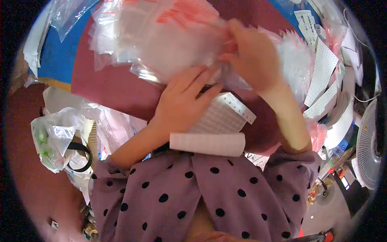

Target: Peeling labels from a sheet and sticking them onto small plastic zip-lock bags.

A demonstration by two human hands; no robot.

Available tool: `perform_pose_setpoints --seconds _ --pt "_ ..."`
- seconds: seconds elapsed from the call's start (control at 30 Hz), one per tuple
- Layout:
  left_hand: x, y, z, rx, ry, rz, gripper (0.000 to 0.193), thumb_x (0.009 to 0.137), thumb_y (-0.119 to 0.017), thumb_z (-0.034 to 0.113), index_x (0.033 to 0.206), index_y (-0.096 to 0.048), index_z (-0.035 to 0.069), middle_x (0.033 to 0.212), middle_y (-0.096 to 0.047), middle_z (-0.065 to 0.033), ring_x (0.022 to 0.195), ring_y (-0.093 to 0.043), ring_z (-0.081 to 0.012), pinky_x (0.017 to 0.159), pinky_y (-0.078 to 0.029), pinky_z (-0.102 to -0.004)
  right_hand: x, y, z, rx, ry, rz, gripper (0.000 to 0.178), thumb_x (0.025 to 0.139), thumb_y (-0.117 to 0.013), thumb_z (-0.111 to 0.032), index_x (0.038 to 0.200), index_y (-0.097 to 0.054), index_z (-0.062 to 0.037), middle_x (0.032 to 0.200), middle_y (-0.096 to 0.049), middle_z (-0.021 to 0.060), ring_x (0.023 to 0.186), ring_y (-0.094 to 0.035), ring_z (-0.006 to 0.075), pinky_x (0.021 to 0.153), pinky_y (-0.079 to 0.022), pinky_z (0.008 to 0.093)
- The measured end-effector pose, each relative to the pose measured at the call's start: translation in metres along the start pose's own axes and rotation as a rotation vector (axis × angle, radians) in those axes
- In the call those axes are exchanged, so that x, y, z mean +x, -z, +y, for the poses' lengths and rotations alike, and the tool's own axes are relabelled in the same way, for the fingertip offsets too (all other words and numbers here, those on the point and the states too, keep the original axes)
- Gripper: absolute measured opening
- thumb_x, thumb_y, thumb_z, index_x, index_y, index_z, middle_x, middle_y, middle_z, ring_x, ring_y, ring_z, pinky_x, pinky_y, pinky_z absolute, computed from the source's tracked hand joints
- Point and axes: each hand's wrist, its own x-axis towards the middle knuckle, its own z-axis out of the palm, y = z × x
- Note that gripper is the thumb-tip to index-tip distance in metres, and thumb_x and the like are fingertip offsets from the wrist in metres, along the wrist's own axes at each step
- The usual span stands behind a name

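Observation:
A fanned pile of clear zip-lock bags (161, 44) with red stripes along their edges lies on the maroon surface. My left hand (183, 94) rests on the near edge of the bags, its fingers stretched out and slightly spread. Over the right side of the pile, my right hand (256, 56) is smeared by motion; its fingers curl in at the red edge of a bag, and its exact grip is blurred. Just below my left fingers lies a pale label sheet (221, 115) with rows of small labels. Its near end (207, 144) curls into a roll against my shirt.
More red-striped clear bags (296, 60) are stacked at the right, beside white perforated strips (322, 74). A white fan (369, 145) stands at the far right. At the left, a clear bag with green things (50, 141) sits by the maroon board (109, 90).

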Motion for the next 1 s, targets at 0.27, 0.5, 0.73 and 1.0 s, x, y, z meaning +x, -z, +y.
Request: perform_pose_setpoints --seconds 0.27,0.5,0.73,1.0 --pt "-0.002 0.002 -0.002 -0.001 0.005 -0.064 0.035 0.07 -0.059 0.018 0.104 -0.063 0.012 0.113 -0.06 -0.0048 0.107 -0.054 -0.0253 0.089 -0.044 -0.0407 0.009 0.002 0.004 -0.044 0.175 0.012 0.025 0.064 -0.072 -0.018 0.08 -0.055 -0.0078 0.075 -0.056 0.0068 0.077 -0.055 0.0271 0.065 -0.039 0.0392" --pt "-0.013 0.016 -0.006 -0.377 0.088 0.102 0.01 0.072 -0.06 0.007 0.082 -0.059 0.005 0.091 -0.062 -0.0078 0.087 -0.058 -0.0245 0.072 -0.046 -0.0381 -0.033 0.015 -0.012 0.391 0.066 0.083 0.036 0.065 -0.072 -0.022 0.095 -0.06 -0.0063 0.085 -0.06 0.0084 0.086 -0.058 0.0259 0.076 -0.044 0.0359" --pt "0.005 0.034 0.018 -1.11 0.792 -0.053 0.009 0.073 -0.065 0.005 0.082 -0.062 0.003 0.071 -0.058 -0.0098 0.069 -0.057 -0.0262 0.063 -0.045 -0.0334 -0.088 0.01 -0.051 -0.01 0.192 0.16 0.028 0.073 -0.058 -0.001 0.101 -0.06 -0.003 0.087 -0.061 0.011 0.077 -0.06 0.0292 0.066 -0.047 0.0378" --pt "0.001 0.034 0.018 -0.691 0.244 0.027 0.02 0.07 -0.071 0.004 0.088 -0.066 0.004 0.078 -0.065 -0.0078 0.064 -0.059 -0.0178 0.058 -0.044 -0.0257 -0.106 0.008 -0.04 0.491 0.006 0.038 0.03 0.072 -0.059 -0.005 0.102 -0.062 -0.0031 0.08 -0.06 0.009 0.069 -0.058 0.0265 0.059 -0.046 0.0339"
